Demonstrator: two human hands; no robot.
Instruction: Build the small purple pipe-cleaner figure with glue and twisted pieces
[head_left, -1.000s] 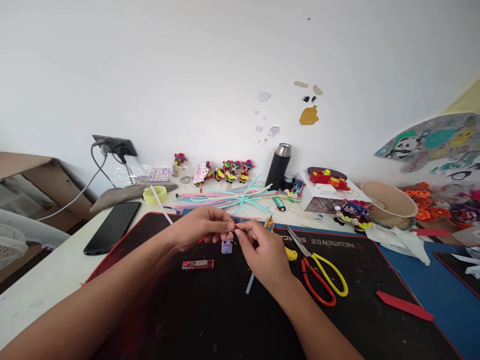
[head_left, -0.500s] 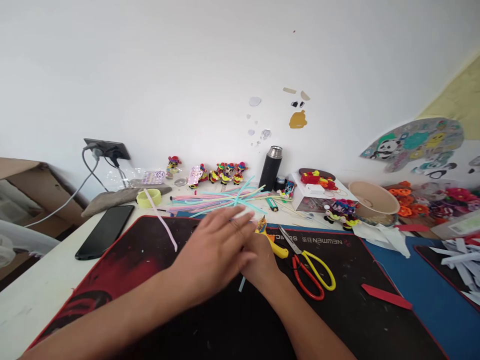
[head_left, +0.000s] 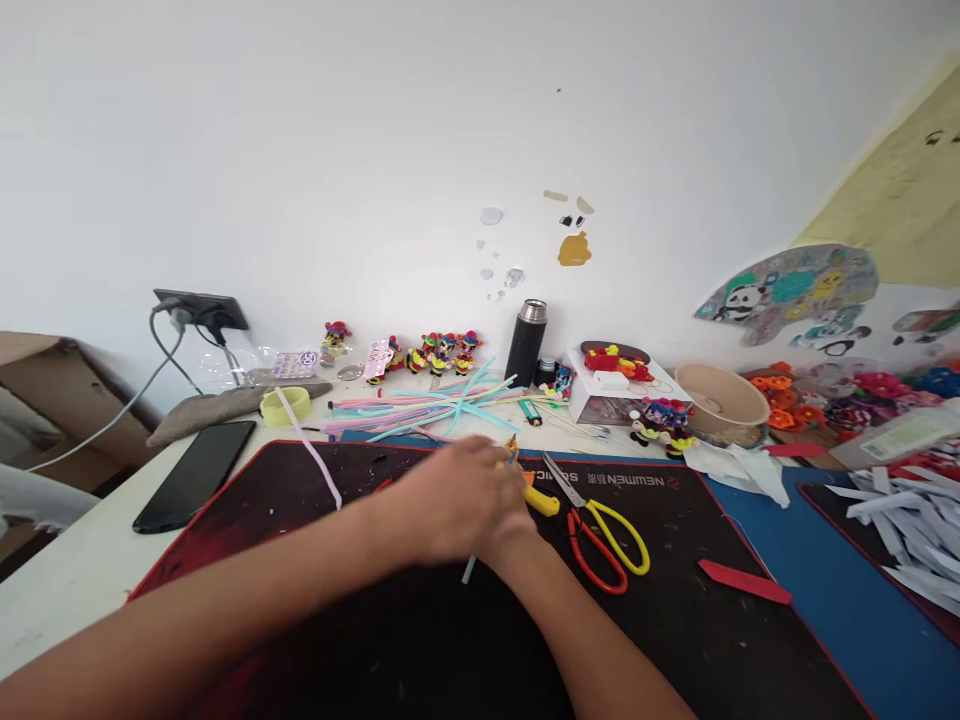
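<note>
My left hand (head_left: 454, 500) is blurred and lies across my right hand (head_left: 514, 525), its fingers curled inward over it. What the left fingers grip, if anything, is hidden. From under the right hand pokes the end of a pale blue pipe cleaner (head_left: 469, 570); that hand is closed, its fingers mostly covered. Just beyond the hands lie yellow-handled pliers (head_left: 541, 501), partly hidden. Beside them, scissors (head_left: 596, 535) with one red and one yellow handle rest on the black mat (head_left: 420, 650). A pink pipe cleaner (head_left: 309, 445) lies to the left.
Behind the hands is a pile of coloured pipe cleaners (head_left: 397, 410). Small figures (head_left: 446, 352), a black flask (head_left: 526, 345) and a white box (head_left: 589, 400) stand along the wall. A phone (head_left: 196, 475) lies left, a red strip (head_left: 745, 581) right, with paper strips (head_left: 900, 520) beyond.
My left hand's fingers, stretched out over the right hand before, are now curled down onto it. The view has shifted slightly, moving the tabletop things leftward in the picture.
</note>
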